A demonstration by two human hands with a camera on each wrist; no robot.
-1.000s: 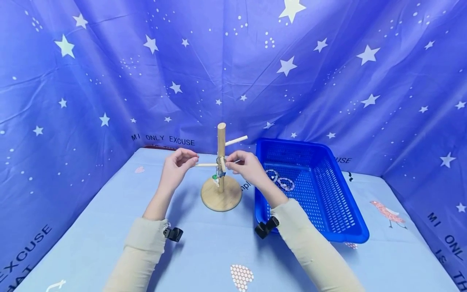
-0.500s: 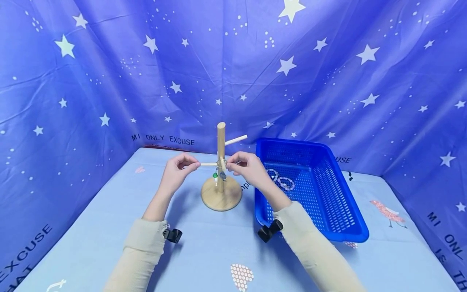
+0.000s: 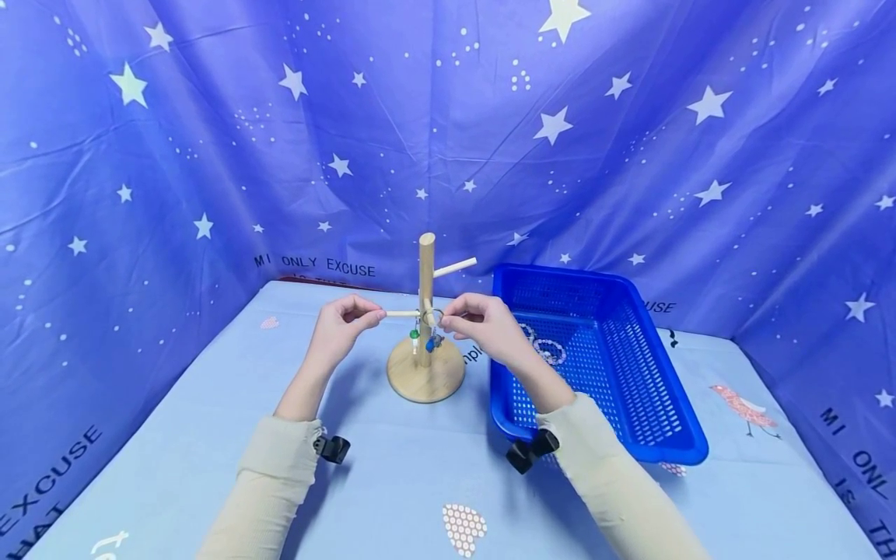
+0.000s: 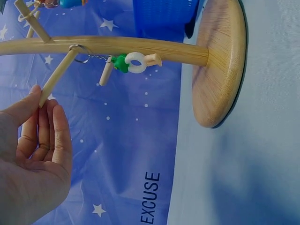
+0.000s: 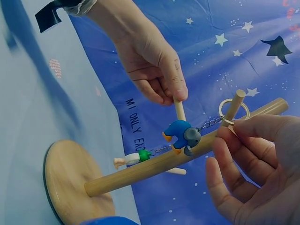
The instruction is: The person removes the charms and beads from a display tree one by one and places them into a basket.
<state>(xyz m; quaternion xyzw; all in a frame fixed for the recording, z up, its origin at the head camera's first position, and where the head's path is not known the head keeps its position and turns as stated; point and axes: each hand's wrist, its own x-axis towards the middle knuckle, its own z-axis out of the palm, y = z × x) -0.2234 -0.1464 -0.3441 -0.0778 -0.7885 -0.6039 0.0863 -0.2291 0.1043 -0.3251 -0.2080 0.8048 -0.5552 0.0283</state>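
Observation:
At the wooden peg stand (image 3: 413,381), my left hand (image 3: 339,327) pinches the tip of the left peg (image 4: 57,78) between thumb and fingers. My right hand (image 3: 483,323) pinches the metal ring (image 5: 247,108) of a keychain, which encircles the front peg (image 5: 233,108) near its end. From that ring, a blue and grey figure (image 5: 178,133) dangles on a short chain. Another keychain, with a green and white figure (image 4: 136,63), hangs by its ring (image 4: 79,53) on the left peg, close to the post.
Right of the stand is a blue plastic basket (image 3: 689,451) with beaded bracelets (image 3: 551,352) inside, partly hidden by the right hand and forearm. An upper peg (image 3: 455,267) points toward the basket. A starry blue curtain (image 3: 392,117) stands behind the table.
My right hand has shifted slightly right, and the blue figure's ring has come outward from the post along the front peg. My left fingers have closed on the left peg's tip.

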